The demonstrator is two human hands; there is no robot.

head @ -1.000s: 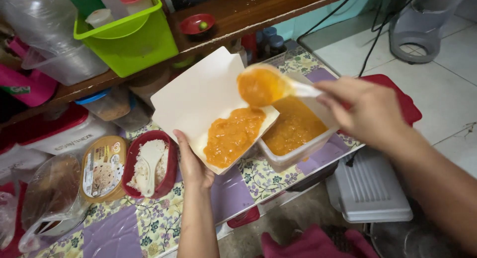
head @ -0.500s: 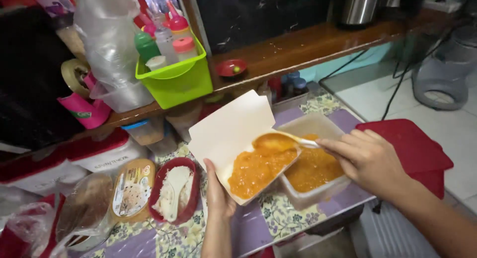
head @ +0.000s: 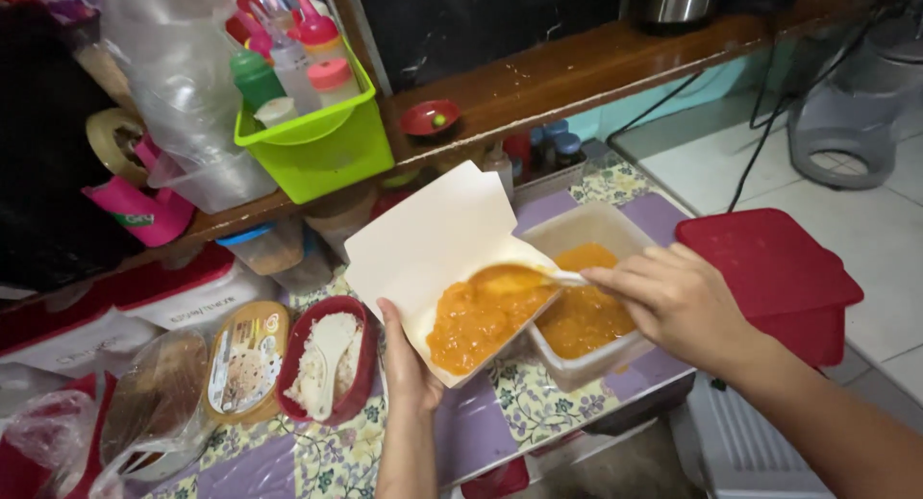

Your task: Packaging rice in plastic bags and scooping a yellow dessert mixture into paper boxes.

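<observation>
My left hand (head: 406,360) grips the near edge of an open white paper food box (head: 433,239) that holds orange curry (head: 476,318). My right hand (head: 678,302) holds a white spoon (head: 538,276), its bowl resting on the curry in the box. Just right of the box, a clear plastic tub (head: 588,225) of the same orange curry sits on the table, under my right hand.
A red bowl of white rice with a rice paddle (head: 325,362) and a lidded round tub (head: 245,358) lie left of the box. A red lidded container (head: 769,268) stands at the right. A green basket of squeeze bottles (head: 317,143) sits on the wooden shelf (head: 577,71).
The spoon, raised full of curry over the tub a second ago, has come down into the box. The view has shifted right and closer.
</observation>
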